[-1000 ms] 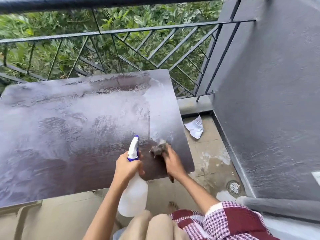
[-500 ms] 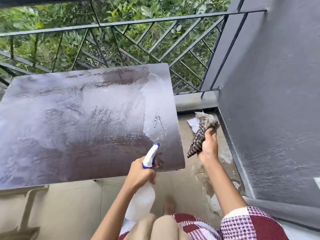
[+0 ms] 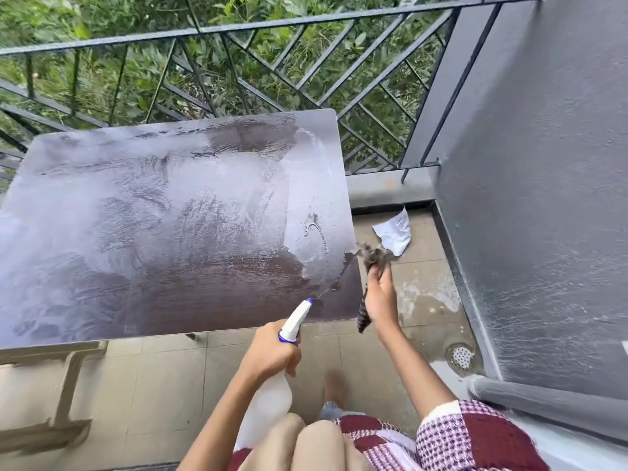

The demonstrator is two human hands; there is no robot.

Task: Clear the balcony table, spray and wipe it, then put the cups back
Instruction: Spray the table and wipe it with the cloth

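Wet streaked table point(image 3: 170, 232), grey balcony wall point(image 3: 543, 232)

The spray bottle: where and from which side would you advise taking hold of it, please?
Probably by the narrow neck under the trigger head, where the left hand grips the spray bottle, coming from behind: the nozzle points away at the table, and the body is wider.

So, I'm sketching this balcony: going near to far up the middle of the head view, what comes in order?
Spray bottle in the left hand → table → railing → plants.
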